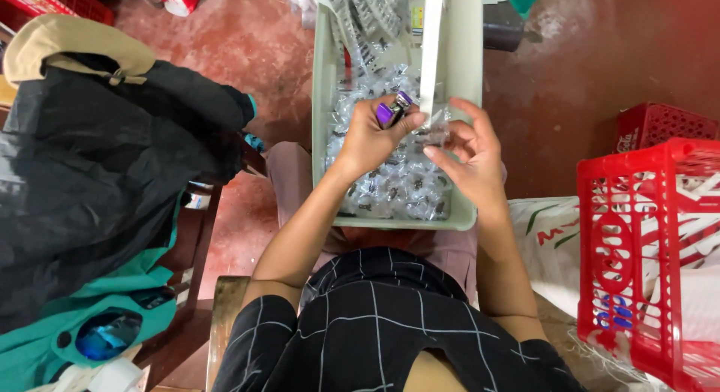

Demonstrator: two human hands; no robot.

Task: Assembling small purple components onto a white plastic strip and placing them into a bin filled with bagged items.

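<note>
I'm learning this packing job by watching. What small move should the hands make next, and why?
Probably close the small purple stapler in the left hand on the clear plastic packet pinched by the right hand, since its mouth already meets the packet above the pale green tray.

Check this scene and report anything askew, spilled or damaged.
Nothing is clearly spilled or broken. The green tray of small clear packets sits on the person's lap. The left hand holds a purple stapler; the right hand pinches a packet. Dark clothing is heaped loosely alongside.
</note>
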